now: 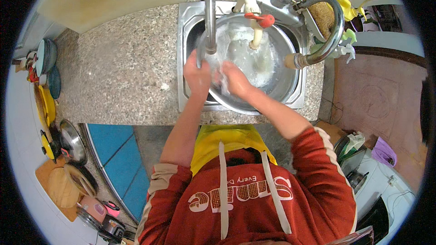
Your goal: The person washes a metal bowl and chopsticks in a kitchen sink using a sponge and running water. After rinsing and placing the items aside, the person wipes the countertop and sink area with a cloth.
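A large round stainless steel basin (289,85) rests in the metal sink (182,85) and holds foamy water. My left hand (199,75) is at the basin's left side, its fingers round the edge of a blurred, clear or shiny rounded item (201,46) under the metal spout (210,17). My right hand (235,78) is inside the basin by the falling water, its fingertips hidden by splash and foam; whether it grips anything is unclear. A cream plastic tap with a red handle (265,20) reaches over the basin.
A curved metal pipe (335,34) arches over the sink's right side. Behind it are a tray with a brown scrubber-like mass (316,10) and spray bottles (337,51). The speckled stone counter (129,68) extends left. Pans, a lid and wooden boards (63,187) line the far left.
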{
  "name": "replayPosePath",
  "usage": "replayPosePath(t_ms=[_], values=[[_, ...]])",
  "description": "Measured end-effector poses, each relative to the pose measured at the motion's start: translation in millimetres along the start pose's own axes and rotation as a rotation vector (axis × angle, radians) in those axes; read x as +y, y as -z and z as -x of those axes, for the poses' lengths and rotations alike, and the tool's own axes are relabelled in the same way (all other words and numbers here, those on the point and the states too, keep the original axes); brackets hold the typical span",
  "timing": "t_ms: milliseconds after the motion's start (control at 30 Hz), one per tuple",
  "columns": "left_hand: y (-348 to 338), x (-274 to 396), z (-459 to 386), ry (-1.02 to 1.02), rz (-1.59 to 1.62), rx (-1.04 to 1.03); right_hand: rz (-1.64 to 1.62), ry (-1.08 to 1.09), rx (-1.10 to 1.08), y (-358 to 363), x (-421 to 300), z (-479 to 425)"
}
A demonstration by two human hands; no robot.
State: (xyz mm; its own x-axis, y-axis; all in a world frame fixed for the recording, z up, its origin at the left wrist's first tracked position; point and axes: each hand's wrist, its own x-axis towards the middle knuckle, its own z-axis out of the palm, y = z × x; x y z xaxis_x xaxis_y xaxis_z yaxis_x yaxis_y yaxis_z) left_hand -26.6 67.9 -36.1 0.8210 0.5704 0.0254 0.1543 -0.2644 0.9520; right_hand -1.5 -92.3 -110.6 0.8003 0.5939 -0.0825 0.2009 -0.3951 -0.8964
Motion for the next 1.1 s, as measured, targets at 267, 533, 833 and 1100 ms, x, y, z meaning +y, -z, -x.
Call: replayPosePath(t_ms=[267, 533, 833, 1100], values=[[3.5, 0.6, -2.5, -0.022, 0.05, -0.032, 0.372, 0.094, -0.454, 106.7, -29.5, 65.1], [4.4, 6.2, -3.9, -0.013, -0.097, -0.022, 0.449, 0.317, 0.051, 35.7, -14.0, -73.5], [2.3, -5.9, -2.2, 0.066, -0.069, -0.037, 0.801, 0.057, 0.085, 105.0, 38.0, 4.7], [1.5, -0.5, -0.4, 0.117, 0.027, -0.059, 0.547, 0.198, 0.138, 21.5, 6.6, -49.2]])
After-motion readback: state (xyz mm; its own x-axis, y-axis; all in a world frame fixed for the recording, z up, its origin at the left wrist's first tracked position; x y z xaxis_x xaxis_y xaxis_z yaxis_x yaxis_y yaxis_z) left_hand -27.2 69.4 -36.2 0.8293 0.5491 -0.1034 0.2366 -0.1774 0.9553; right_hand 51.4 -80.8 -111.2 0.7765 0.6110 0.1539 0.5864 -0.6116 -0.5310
